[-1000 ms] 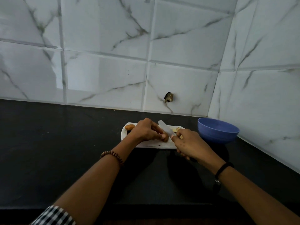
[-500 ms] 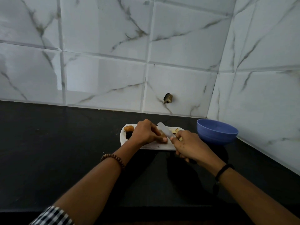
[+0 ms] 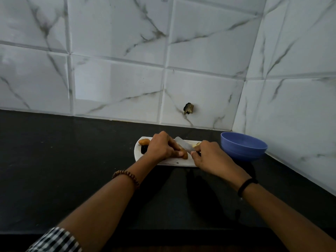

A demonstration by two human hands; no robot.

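A small white cutting board (image 3: 167,162) lies on the black counter. My left hand (image 3: 161,146) curls over a brown-orange piece of food (image 3: 184,154) and holds it down on the board. In my right hand (image 3: 209,157) is a knife; its pale blade (image 3: 183,144) points up and left over that food. A second orange piece (image 3: 144,141) lies at the board's far left corner, next to a dark hole in the board (image 3: 144,150). Pale cut bits (image 3: 196,144) show just behind my right hand.
A blue bowl (image 3: 243,147) stands on the counter right of the board, close to the tiled corner. White marble tiles (image 3: 118,88) rise behind and on the right. The black counter (image 3: 63,160) stretches to the left and runs to a front edge near me.
Both hands stay on the board. The knife blade has shifted slightly lower over the food and the view has tilted a little.
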